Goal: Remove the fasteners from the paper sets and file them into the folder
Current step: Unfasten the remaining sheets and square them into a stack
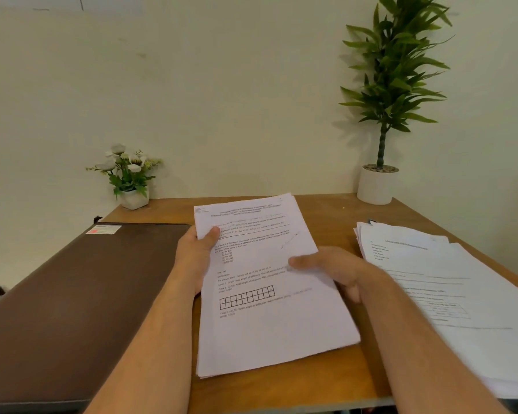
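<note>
Currently, your left hand [196, 249] and right hand [335, 268] fingers clamp the white printed paper set [269, 294]; next, locate its fastener before opening the closed brown leather folder [81, 294] leftward.

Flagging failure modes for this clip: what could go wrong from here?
1. The white printed paper set is held only at its side edges by the left hand and right hand; sheets may fan out.
2. The closed dark brown leather folder needs a hand freed to open it.
</note>
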